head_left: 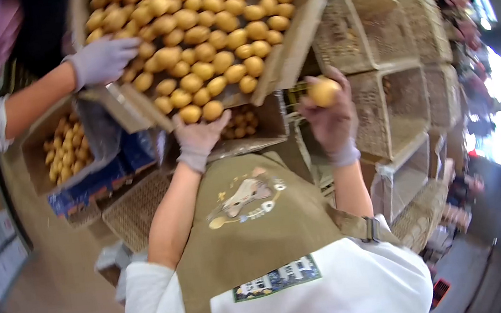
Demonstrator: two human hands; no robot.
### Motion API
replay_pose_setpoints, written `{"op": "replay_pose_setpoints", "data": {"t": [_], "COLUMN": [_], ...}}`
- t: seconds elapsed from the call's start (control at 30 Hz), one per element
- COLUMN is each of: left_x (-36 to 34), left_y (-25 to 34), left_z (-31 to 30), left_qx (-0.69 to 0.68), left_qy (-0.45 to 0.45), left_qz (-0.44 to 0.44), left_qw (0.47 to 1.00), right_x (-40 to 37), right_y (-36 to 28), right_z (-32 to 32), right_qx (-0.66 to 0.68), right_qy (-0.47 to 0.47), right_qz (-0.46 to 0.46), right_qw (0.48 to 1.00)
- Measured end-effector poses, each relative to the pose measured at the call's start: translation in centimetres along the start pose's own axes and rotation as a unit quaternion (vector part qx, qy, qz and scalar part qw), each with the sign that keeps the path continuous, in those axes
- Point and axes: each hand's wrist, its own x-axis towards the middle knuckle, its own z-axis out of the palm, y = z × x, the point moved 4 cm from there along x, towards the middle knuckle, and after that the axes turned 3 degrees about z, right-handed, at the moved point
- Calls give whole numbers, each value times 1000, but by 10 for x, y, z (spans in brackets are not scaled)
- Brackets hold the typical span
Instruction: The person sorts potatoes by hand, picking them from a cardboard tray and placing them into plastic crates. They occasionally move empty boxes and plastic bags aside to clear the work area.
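Observation:
Between the fingertips of my gloved right hand, raised to the right of the sorting table, is a small round yellow-orange fruit. My left hand, also gloved, is at the table's narrow near end. Its fingers and thumb are spread just below two fruits at the lip, and whether they touch is hard to tell. Many similar fruits cover the sloping sorting table with raised sides. Under its lip, partly hidden by my left hand, a box contains more fruit.
A co-worker's gloved hand reaches onto the table's left side. Below it stands a lined box of fruit, with a woven basket nearby. Stacked plastic-lined baskets rise close on the right.

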Motion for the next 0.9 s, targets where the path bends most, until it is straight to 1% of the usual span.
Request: {"op": "replay_pose_setpoints", "data": {"t": [0.03,0.07,0.1,0.17,0.2,0.23,0.27,0.3,0.33,0.37,0.4,0.47,0.5,0.53,0.57,0.63,0.7,0.77,0.8,0.83,0.87,0.9], "left_x": [2,6,10,6,5,4,6,7,7,7,7,14,17,13,16,24,22,25,31,28,25,14], "left_y": [1,5,8,7,5,5,6,7,6,5,4,3,4,-1,-4,0,2,6,11,9,8,2], "left_z": [-6,-16,-22,-19,-16,-16,-18,-21,-18,-13,-12,-17,-17,-8,-12,-26,-27,-38,-55,-58,-61,-42], "left_qx": [-3,-25,-46,-19,-22,-31,-36,-42,-30,-18,-4,-10,-14,17,21,43,109,136,274,295,316,218], "left_qy": [-9,-5,1,26,43,56,49,43,45,47,50,25,11,-1,-5,-6,6,34,-9,12,32,100], "left_qz": [-5,-28,-50,-15,-13,-18,-27,-35,-32,-29,-28,-47,-53,-38,-48,-37,-2,-19,-13,-12,-12,-15], "left_qw": [1000,999,998,999,999,998,998,998,998,998,998,999,998,999,999,998,994,990,962,955,948,971], "right_x": [7,11,8,-2,-6,-14,-27,-48,-71,-102,-136,-169,-161,-152,-125,-69,-22,9,23,33,41,55], "right_y": [-4,-17,-27,-50,-63,-80,-102,-125,-153,-183,-208,-220,-210,-199,-179,-120,-56,4,32,56,73,87], "right_z": [19,40,55,56,38,12,-14,-41,-87,-137,-205,-234,-224,-211,-178,-137,-68,-7,12,29,45,48], "right_qx": [-131,-372,-584,-688,-694,-733,-775,-797,-816,-837,-856,-779,-783,-785,-814,-793,-795,-790,-775,-759,-762,-781], "right_qy": [24,-12,-43,-69,-15,30,69,133,194,302,441,587,562,531,431,305,159,-13,-85,-156,-190,-199], "right_qz": [-37,-213,-355,-433,-436,-440,-443,-422,-408,-299,-129,-63,-119,-172,-196,-276,-291,-302,-296,-288,-290,-297], "right_qw": [990,903,729,579,573,518,445,411,360,346,237,209,240,271,337,450,508,534,552,562,546,512]}}
